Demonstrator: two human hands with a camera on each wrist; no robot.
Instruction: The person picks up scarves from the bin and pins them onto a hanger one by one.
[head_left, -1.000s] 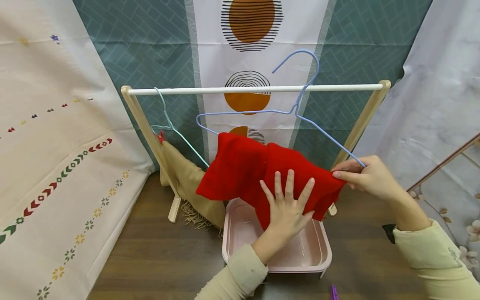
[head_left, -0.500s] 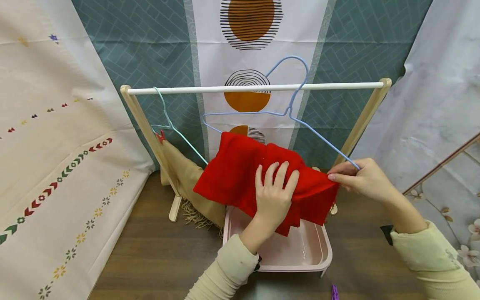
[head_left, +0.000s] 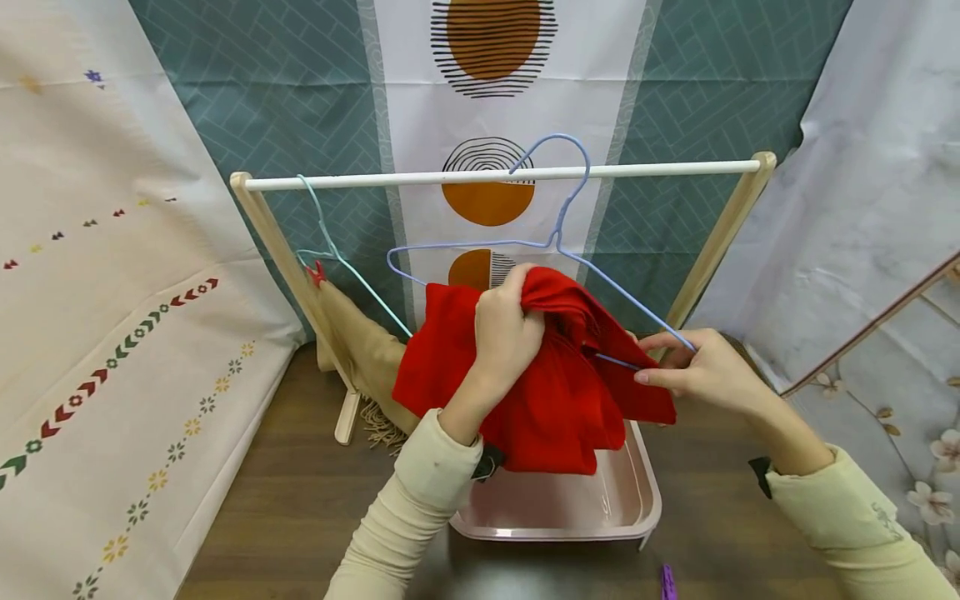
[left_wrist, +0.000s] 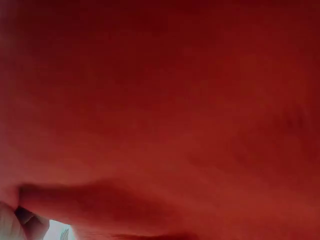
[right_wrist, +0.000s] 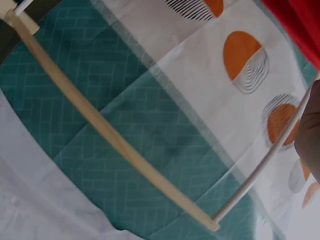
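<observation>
A red cloth [head_left: 551,408] hangs in folds over the lower bar of a blue clothes hanger [head_left: 618,290]. My left hand [head_left: 506,325] grips the cloth near its middle, fingers curled into it and bunching the top. My right hand [head_left: 705,367] pinches the hanger's right corner between thumb and fingers. A short stretch of the lower bar shows between the cloth and this hand. The hanger's hook overlaps the white rail [head_left: 660,170] in the head view. Cloth fills nearly all of the left wrist view. At the right wrist view's edge, only part of the right hand [right_wrist: 310,132] shows.
A wooden-legged rack [head_left: 723,233] carries the rail. At its left end, a mint hanger [head_left: 367,287] holds a beige fringed scarf [head_left: 360,333] with a red clip [head_left: 317,272]. Below stands a pink basin [head_left: 555,517]; a purple clothespin [head_left: 667,583] lies in front. Fabric backdrops surround the table.
My left hand has gone from lying spread on the cloth to gripping it and lifting its top into a bunch. The hanger has shifted left and lower, my right hand still on its corner.
</observation>
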